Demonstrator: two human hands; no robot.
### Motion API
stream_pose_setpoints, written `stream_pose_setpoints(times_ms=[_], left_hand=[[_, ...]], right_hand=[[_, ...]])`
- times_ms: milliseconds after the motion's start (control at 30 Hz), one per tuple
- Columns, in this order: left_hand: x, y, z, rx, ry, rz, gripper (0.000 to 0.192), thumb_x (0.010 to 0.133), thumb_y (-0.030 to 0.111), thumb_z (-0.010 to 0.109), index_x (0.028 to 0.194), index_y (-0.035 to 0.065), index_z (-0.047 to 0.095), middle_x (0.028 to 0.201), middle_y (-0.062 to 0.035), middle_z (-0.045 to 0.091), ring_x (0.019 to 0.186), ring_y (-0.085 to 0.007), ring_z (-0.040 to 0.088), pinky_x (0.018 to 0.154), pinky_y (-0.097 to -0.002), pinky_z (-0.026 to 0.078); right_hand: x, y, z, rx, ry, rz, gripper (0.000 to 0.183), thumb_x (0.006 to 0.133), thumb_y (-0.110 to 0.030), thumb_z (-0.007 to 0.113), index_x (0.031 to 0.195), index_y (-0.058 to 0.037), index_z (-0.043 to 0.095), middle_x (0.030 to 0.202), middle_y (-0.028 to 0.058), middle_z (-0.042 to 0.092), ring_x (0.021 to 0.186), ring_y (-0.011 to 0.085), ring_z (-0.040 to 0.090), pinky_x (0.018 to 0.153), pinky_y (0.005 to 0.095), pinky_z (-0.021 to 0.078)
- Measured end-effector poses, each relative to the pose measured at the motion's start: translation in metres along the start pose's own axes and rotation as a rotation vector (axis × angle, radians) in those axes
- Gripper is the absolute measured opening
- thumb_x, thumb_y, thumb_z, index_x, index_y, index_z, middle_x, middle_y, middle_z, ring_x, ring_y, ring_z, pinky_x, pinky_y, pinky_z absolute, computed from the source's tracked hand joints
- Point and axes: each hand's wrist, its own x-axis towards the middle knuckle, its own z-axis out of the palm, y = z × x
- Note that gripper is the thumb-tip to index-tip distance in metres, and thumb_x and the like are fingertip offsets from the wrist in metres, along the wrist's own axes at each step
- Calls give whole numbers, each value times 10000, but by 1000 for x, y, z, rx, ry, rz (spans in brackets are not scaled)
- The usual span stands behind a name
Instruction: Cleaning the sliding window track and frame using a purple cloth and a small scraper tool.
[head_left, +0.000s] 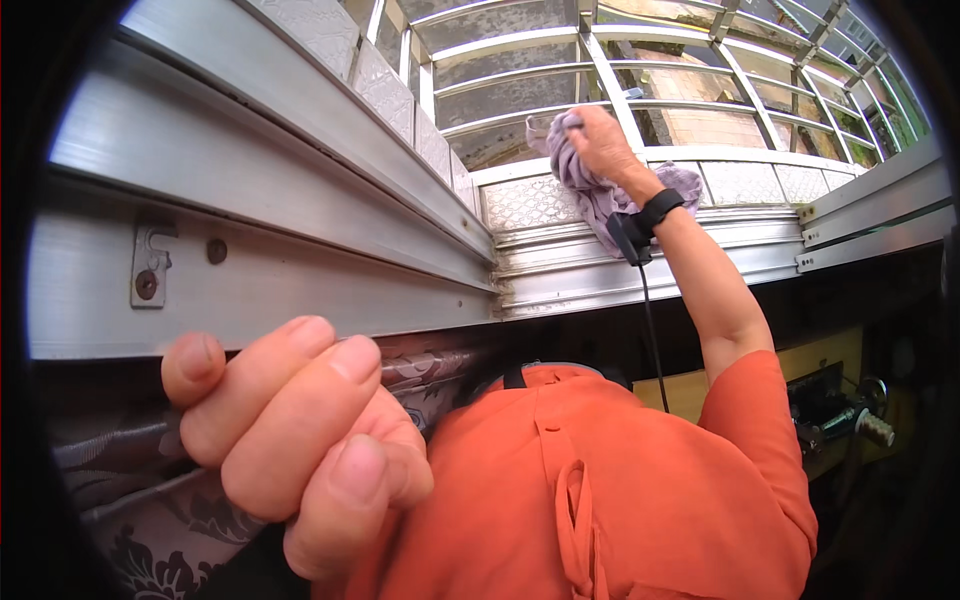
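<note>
At the window, my right hand (601, 144) grips a bunched lilac cloth (566, 154) against the lower bars of a metal window guard (600, 66). Part of the cloth hangs down over the embossed tiles of the sill (525, 202) and onto the aluminium sliding track (547, 283). A black strap with a small device (631, 234) is on my right wrist, and a cable runs down from it. Close to the camera at lower left, my left hand (300, 431) is raised with its fingers curled in. Nothing shows between them, though the palm is mostly hidden.
Aluminium window frame profiles (247, 187) rise on the left, with a metal latch plate (150, 266) screwed on. Another frame edge (874, 217) stands at right. Patterned fabric (172, 525) lies at lower left. A sewing machine with a thread spool (874, 427) sits at lower right.
</note>
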Motion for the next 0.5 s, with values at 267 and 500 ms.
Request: stream_pose_setpoints(times_ms=[267, 500], left_hand=[[-5, 2, -19, 180, 125, -51, 237, 951, 169, 296, 1060, -5, 415, 753, -162, 580, 723, -332, 629, 914, -562, 523], [-8, 2, -22, 2, 109, -130, 355, 961, 270, 203, 1148, 72, 431, 718, -87, 561, 731, -294, 614, 995, -617, 416]], right_hand=[[-32, 5, -128, 167, 431, 240, 341, 904, -193, 666, 1183, -8, 600, 1064, 186, 656, 961, 330, 648, 869, 374, 505], [-85, 18, -122, -853, -461, 407, 338, 881, -163, 641, 1203, -74, 589, 1223, 135, 564, 1157, 328, 534, 897, 403, 481]])
